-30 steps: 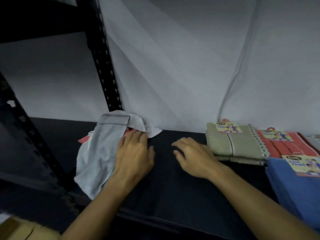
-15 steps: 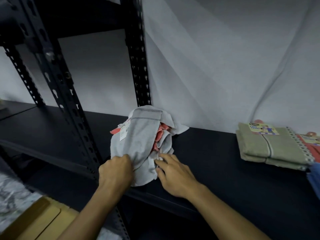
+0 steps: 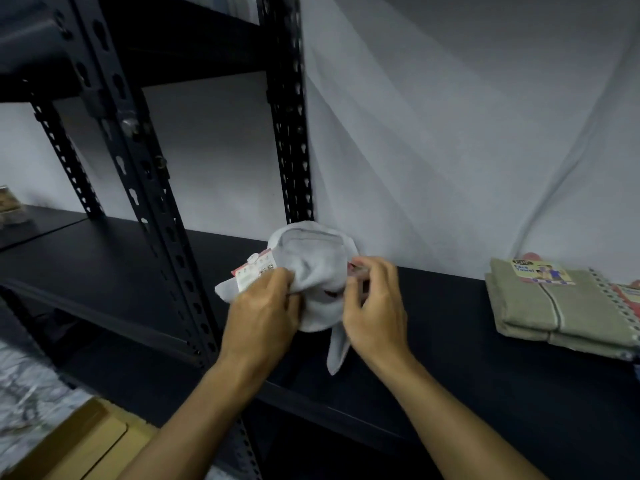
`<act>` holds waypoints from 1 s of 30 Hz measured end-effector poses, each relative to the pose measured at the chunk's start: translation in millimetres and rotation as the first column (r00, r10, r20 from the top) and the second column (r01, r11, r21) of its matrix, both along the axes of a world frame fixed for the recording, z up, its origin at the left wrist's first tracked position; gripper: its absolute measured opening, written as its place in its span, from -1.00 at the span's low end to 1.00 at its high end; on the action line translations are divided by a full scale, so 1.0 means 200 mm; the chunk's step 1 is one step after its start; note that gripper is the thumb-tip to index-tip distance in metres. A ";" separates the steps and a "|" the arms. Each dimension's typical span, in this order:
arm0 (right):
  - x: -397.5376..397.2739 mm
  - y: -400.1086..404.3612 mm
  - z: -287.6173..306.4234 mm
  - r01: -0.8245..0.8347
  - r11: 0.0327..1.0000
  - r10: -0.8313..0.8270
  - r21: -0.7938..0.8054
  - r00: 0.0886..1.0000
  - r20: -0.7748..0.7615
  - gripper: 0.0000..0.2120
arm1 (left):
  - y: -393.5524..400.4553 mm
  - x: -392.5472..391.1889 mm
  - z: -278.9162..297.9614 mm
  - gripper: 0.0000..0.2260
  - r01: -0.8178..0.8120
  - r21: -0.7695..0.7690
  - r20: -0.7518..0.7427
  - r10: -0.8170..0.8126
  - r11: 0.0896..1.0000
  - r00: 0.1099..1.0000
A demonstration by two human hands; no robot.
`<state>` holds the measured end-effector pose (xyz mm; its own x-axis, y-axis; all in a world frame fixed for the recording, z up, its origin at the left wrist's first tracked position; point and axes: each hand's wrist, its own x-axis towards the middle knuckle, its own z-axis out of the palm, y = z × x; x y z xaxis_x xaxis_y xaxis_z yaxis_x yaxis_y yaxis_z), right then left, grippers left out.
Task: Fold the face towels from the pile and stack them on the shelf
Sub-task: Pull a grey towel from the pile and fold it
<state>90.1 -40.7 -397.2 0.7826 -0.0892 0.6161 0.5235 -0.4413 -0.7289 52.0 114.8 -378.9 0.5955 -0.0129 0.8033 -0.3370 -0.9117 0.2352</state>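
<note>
Centrally, on the dark shelf (image 3: 433, 323) just in front of the rear upright post (image 3: 291, 133): crumpled grey face towel (image 3: 311, 268), bunched into a rounded heap against the white sheet backdrop (image 3: 450, 133). Held between both hands, raised partly off the shelf surface.

Left hand (image 3: 263, 313): at the towel's left edge, fingers curled and clamped on the cloth, directly below the white barcode tag (image 3: 256, 271) that protrudes up and to the left. Pointed corner of towel visible just left of the knuckles.

Right hand (image 3: 377, 306): at the towel's right edge, fingers bent, thumb and fingertips pinching a fold of the cloth near the top. Trace of red or pink fabric (image 3: 332, 292) showing between the two hands, under the grey layer; whether a separate towel or a trim cannot be told. Narrow grey tail of the towel hanging below the right hand, over the shelf toward its front edge.

Towel position relative to hands: between them, mostly above and beyond the knuckles, with the bulk closer to the backdrop than either wrist.

Well apart to the right on the same shelf: folded olive towel stack (image 3: 554, 306), flat, with a yellow product label (image 3: 540, 271) on top. Further coloured folded towels at the extreme right edge, mostly cut off.

Lower left: cardboard box (image 3: 86, 441) on a marbled floor (image 3: 27, 393). Front upright post (image 3: 138, 168) of the rack to the left of the hands.
</note>
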 end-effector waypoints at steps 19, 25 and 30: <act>0.08 -0.02 -0.10 -0.133 0.786 -0.143 -0.604 0.911 -0.386 -0.60 | 0.27 0.35 0.04 -0.62 -0.480 -0.026 -0.790 0.276 0.877 0.548; 0.10 -0.03 -0.02 -0.103 0.854 -0.104 -0.509 0.926 -0.362 -0.60 | 0.21 0.28 0.15 -0.85 -0.435 0.123 -0.663 0.400 0.892 0.633; 0.11 -0.01 0.17 -0.046 0.923 -0.013 -0.382 0.989 -0.148 -0.60 | 0.12 0.13 0.33 -0.81 -0.430 0.234 -0.399 0.490 0.872 0.775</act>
<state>111.8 -42.9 -362.5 0.8654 0.1449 0.4798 0.4343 -0.6945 -0.5737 77.1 137.8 -312.1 0.8386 0.2724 0.4718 0.2399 -0.9622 0.1291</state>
